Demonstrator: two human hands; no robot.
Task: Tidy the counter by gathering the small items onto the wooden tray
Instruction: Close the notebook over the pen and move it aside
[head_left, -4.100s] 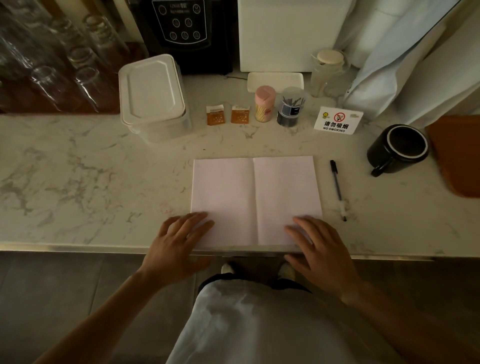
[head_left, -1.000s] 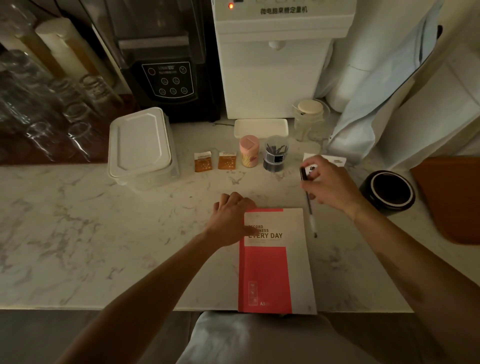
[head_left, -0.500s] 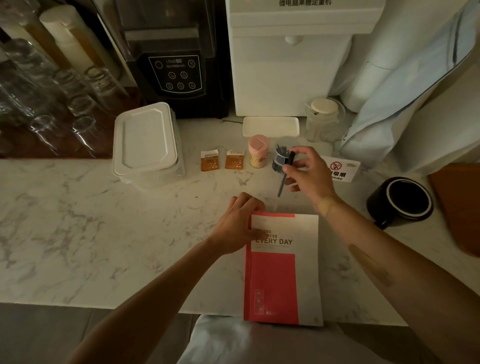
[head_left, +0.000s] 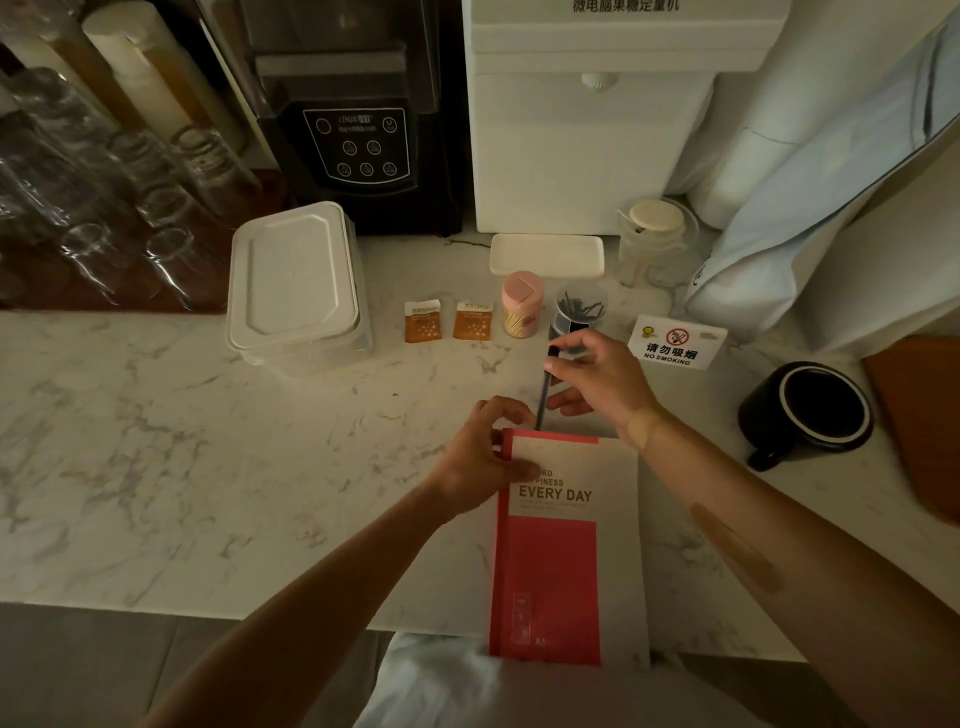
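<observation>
A closed red-and-white notebook (head_left: 566, 545) lies near the counter's front edge. My left hand (head_left: 483, 457) pinches its top left corner, lifting the cover slightly. My right hand (head_left: 597, 382) holds a black pen (head_left: 544, 395) upright-tilted, its lower tip at the notebook's top edge. Behind them stand two orange sachets (head_left: 448, 321), a pink toothpick jar (head_left: 521, 305) and a clear jar of dark clips (head_left: 577, 313). The wooden tray (head_left: 919, 421) shows partly at the right edge.
A black mug (head_left: 810, 410) and a no-smoking sign (head_left: 675, 343) sit to the right. A lidded plastic box (head_left: 296, 286), a white dish (head_left: 546, 254), a lidded jug (head_left: 655, 239), glasses (head_left: 119, 208) and two machines line the back.
The open notebook was closed. My right hand picked up the pen from the right, carried it left and lowered its tip to the notebook's top edge. My left hand now lifts the cover corner.
</observation>
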